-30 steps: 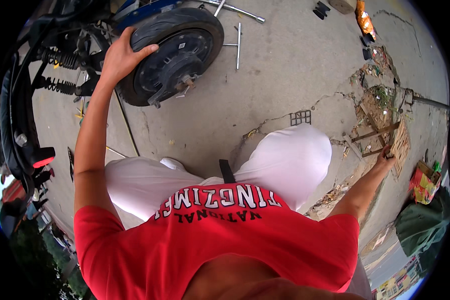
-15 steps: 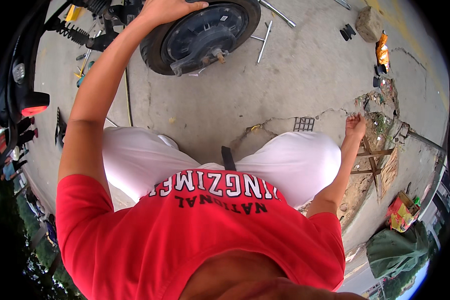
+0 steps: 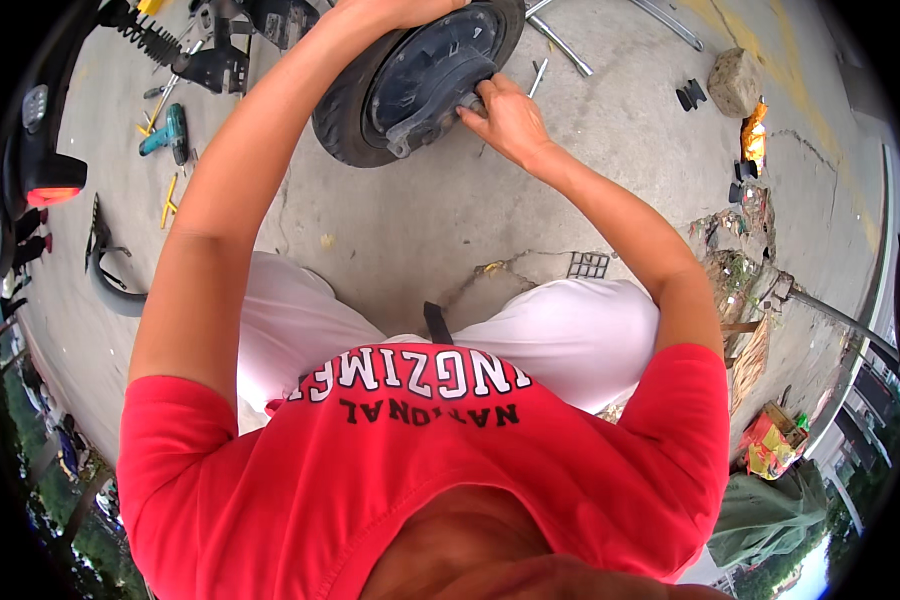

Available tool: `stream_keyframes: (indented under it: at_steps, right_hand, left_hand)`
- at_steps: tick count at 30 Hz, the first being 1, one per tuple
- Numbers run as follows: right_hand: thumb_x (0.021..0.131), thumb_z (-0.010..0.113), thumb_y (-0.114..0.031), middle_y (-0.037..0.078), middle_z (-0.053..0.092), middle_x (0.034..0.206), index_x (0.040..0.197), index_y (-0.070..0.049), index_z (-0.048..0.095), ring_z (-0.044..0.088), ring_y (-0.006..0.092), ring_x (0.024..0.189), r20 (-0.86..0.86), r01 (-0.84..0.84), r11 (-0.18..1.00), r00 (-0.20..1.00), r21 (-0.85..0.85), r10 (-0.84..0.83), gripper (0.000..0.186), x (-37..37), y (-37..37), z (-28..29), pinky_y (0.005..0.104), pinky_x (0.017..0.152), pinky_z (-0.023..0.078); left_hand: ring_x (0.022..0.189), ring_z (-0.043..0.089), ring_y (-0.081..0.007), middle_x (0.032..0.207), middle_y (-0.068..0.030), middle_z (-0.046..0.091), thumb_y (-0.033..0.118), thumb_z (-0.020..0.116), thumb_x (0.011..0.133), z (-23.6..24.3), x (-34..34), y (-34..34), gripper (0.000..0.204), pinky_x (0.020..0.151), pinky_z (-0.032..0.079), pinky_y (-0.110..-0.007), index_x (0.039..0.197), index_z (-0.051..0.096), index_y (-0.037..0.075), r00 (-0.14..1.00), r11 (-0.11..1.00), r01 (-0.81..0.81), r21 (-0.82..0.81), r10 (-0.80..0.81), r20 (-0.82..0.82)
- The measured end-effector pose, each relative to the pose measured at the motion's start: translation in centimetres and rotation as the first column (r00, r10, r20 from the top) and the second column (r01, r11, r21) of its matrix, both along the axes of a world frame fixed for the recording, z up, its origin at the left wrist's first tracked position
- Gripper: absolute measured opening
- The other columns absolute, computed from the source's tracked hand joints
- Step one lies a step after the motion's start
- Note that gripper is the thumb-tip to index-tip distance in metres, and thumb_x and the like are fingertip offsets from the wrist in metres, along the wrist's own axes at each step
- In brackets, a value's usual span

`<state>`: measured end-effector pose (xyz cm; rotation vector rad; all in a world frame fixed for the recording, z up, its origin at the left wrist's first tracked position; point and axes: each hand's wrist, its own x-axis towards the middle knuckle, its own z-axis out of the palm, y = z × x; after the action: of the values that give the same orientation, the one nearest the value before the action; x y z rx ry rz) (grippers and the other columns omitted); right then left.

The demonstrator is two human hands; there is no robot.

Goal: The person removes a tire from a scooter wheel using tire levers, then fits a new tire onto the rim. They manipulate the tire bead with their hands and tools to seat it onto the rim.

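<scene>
The wheel [image 3: 425,80] is in front of the person at the top of the view, above the concrete floor [image 3: 390,230], its hub face in sight. The left hand [image 3: 398,12] lies over the tire, partly cut off by the frame, so I cannot tell how far its fingers close. The right hand [image 3: 505,115] has thumb and fingers closed around the axle end [image 3: 469,101].

At the far right sits a red and yellow bag [image 3: 768,447], with something green and some brown pieces at its mouth, too small to identify. An orange packet [image 3: 755,135] lies beside a stone block [image 3: 735,82]; its contents are hidden. To the left, a teal drill [image 3: 175,130] lies near a yellow tool [image 3: 169,203].
</scene>
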<state>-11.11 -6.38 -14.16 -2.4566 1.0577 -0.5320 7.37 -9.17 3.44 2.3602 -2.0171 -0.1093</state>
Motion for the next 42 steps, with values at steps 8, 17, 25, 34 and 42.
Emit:
stream_keyframes:
  at_steps: [8,17,25,34,42]
  right_hand:
    - [0.076,0.071,-0.028,0.009,0.055,0.078,0.069,-0.004,0.058,0.058,0.0271,0.077,-0.020,-0.180,0.942,0.983,-0.284,0.181,0.028,-0.2,-1.1,0.0,0.0395,0.066,0.050]
    - [0.074,0.073,-0.028,0.007,0.054,0.077,0.069,-0.005,0.058,0.057,0.0237,0.079,-0.066,-0.196,0.905,0.980,-0.376,0.185,0.028,-0.3,-1.3,0.6,0.0357,0.066,0.047]
    - [0.068,0.078,-0.026,0.008,0.054,0.100,0.106,-0.006,0.055,0.061,0.0210,0.080,-0.062,-0.427,0.833,0.898,-0.351,0.435,0.049,3.6,4.9,4.9,0.0311,0.071,0.049]
    - [0.064,0.073,-0.015,0.007,0.052,0.086,0.092,-0.008,0.052,0.063,0.0206,0.065,0.012,-0.392,0.834,0.903,-0.388,0.430,0.036,5.2,3.6,3.4,0.0324,0.054,0.052]
    - [0.076,0.063,-0.011,0.006,0.055,0.089,0.101,-0.008,0.057,0.062,0.0214,0.066,0.192,-0.394,0.846,0.856,-0.360,0.481,0.025,2.7,3.6,4.9,0.0350,0.060,0.050]
  left_hand:
    - [0.096,0.065,-0.0374,0.097,-0.0257,0.067,0.054,0.065,0.076,-0.5,0.9,-0.3,0.063,0.084,0.051,-0.045,0.098,0.064,-0.006,1.000,1.000,0.008,-0.027,-0.008,-0.011]
    - [0.096,0.065,-0.0378,0.096,-0.0262,0.067,0.054,0.066,0.076,-0.5,1.3,-0.3,0.065,0.084,0.051,-0.045,0.098,0.063,-0.007,0.999,0.999,-0.015,-0.028,0.014,-0.040]
    - [0.099,0.064,-0.0376,0.099,-0.0264,0.066,0.054,0.065,0.076,-0.2,1.9,-0.6,0.066,0.086,0.050,-0.044,0.099,0.062,-0.008,0.999,0.999,-0.020,-0.029,0.019,-0.031]
    - [0.099,0.064,-0.0381,0.099,-0.0266,0.066,0.053,0.067,0.075,0.1,0.3,0.1,0.066,0.086,0.049,-0.045,0.102,0.062,-0.007,0.998,0.999,-0.039,-0.031,0.037,-0.049]
    - [0.094,0.065,-0.0408,0.096,-0.0279,0.066,0.061,0.065,0.075,-2.5,2.0,0.2,0.074,0.082,0.050,-0.045,0.107,0.058,-0.006,0.997,0.996,0.052,-0.077,-0.056,-0.059]
